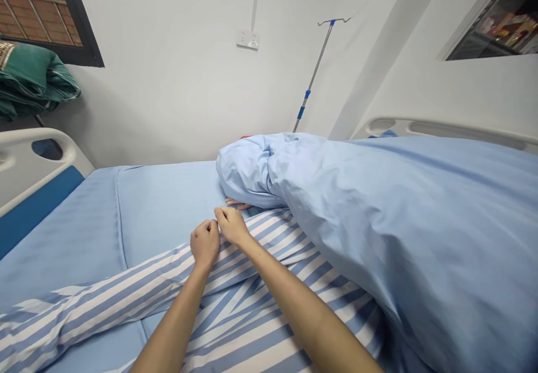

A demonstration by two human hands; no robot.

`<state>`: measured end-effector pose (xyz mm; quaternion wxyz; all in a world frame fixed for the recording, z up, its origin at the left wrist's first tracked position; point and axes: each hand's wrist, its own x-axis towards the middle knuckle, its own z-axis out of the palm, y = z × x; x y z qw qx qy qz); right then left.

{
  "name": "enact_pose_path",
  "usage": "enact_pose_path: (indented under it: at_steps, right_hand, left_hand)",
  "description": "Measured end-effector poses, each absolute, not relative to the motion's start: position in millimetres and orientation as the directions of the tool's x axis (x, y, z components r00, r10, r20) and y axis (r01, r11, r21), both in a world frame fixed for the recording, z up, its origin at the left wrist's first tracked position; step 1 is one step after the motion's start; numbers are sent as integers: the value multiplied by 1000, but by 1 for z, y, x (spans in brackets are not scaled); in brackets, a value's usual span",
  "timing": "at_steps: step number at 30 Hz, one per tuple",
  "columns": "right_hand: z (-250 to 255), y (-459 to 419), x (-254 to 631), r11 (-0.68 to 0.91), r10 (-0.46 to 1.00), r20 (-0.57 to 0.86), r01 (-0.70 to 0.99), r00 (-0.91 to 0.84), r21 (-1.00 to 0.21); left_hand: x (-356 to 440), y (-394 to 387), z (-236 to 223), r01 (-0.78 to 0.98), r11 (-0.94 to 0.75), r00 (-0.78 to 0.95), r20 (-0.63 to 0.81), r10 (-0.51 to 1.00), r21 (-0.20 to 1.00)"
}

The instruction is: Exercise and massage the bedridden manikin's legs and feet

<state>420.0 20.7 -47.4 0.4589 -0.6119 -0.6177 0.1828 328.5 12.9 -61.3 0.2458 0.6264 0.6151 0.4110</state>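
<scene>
Hospital bed (42, 163) with a blue quilt (399, 233) bunched along its far right side.
Striped patient clothing (222, 317) lies across the blue sheet (163, 210); the left hand (204, 244) and right hand (231, 224) are both curled closed, apparently gripping its upper fold.

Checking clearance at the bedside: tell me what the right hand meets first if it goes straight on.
The right hand points up and left, past the edge of the striped gown. It would most likely meet the light blue bedsheet first, though depth is hard to judge from this view.
</scene>
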Motion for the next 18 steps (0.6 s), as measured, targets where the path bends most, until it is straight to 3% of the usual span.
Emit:
enact_pose_path:
  at_steps: [6, 9, 14, 16, 18]
  right_hand:
    - [-56, 13, 438, 160, 893, 390, 649, 227, -744]
    - [-59, 15, 438, 167, 889, 377, 585, 258, -794]
    - [-58, 19, 442, 231, 892, 353, 386, 283, -893]
    - [-55, 18, 444, 212, 889, 329, 349, 319, -913]
    - [-49, 15, 446, 190, 875, 349, 425, 335, -885]
  left_hand:
    - [330, 13, -61, 588, -96, -99, 189, 977, 803]
    - [336, 18, -54, 558, -81, -86, 155, 984, 826]
    - [362, 23, -46, 338, -157, -57, 186, 981, 928]
    - [370, 23, -48, 350, -148, -65, 182, 981, 925]
    - [372, 20, -53, 413, -141, -52, 178, 983, 900]
